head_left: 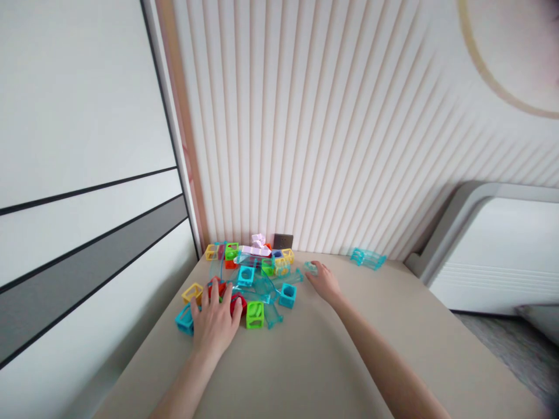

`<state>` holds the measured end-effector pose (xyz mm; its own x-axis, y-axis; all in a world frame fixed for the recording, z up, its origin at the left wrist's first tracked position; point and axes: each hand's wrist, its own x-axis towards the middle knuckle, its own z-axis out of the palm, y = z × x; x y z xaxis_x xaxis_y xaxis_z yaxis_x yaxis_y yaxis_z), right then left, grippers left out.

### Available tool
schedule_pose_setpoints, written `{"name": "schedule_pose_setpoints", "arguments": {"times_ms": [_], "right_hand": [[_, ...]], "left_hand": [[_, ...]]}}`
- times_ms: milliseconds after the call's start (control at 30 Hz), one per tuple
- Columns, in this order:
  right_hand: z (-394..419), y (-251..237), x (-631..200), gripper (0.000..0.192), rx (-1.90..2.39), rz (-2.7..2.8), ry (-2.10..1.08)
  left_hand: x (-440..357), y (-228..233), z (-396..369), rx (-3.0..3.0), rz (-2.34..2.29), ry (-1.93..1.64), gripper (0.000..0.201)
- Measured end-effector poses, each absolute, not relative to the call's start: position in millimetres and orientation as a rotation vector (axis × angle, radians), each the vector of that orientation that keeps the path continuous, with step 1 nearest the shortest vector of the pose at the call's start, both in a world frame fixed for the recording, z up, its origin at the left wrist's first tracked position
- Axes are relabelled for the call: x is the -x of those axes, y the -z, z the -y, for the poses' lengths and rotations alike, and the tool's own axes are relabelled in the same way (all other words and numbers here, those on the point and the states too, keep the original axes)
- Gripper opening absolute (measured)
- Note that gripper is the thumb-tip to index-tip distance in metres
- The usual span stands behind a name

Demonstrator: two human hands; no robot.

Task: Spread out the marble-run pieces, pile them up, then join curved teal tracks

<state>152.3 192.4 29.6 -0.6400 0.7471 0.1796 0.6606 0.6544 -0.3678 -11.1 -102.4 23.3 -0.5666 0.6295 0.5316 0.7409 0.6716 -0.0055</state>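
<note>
Fingertips of the right hand meet a clear piece, which lies on their far left side, toward the wall; this hand is much nearer to it than the left. Its long axis is too small to make out, and I cannot tell whether the curled fingers grip it or only touch it. A turquoise track lies just left of them, its length slanting from the pile toward the hand. The left hand is spread palm down over red blocks, fingers parted and unclenched, a green block just right of its thumb.
</note>
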Motion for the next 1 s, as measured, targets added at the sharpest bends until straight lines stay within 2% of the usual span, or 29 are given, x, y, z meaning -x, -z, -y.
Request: {"name": "schedule_pose_setpoints", "arguments": {"times_ms": [167, 300, 400, 533, 667, 767, 833, 1000], "right_hand": [[-214, -20, -145, 0.050, 0.999, 2.583, -0.319], [-252, -27, -178, 0.046, 1.239, 2.400, -0.109], [-287, -32, -222, 0.049, 1.465, 2.251, 0.050], [-325, -34, -268, 0.056, 1.608, 2.249, 0.165], [-349, -37, -281, 0.060, 1.646, 2.403, 0.178], [-357, -41, -278, 0.045, 1.689, 2.503, 0.148], [-358, -44, -273, 0.038, 1.711, 2.557, 0.104], [-349, -52, -262, 0.039, 1.649, 2.689, -0.014]], "left_hand": [[16, -22, 96, 1.058, 2.428, 0.227, 0.041], [23, -16, 103, 1.076, 2.381, 0.258, 0.042], [23, -23, 103, 1.115, 2.236, 0.403, 0.039], [-9, -49, 83, 1.423, 1.907, 0.724, 0.025], [-71, -57, 41, 1.829, 1.658, 0.846, 0.024], [-105, -40, 10, 2.024, 1.500, 0.870, 0.020], [-114, -27, -2, 2.094, 1.510, 0.892, 0.016], [-114, -9, -5, 2.162, 1.656, 1.012, 0.018]]}}
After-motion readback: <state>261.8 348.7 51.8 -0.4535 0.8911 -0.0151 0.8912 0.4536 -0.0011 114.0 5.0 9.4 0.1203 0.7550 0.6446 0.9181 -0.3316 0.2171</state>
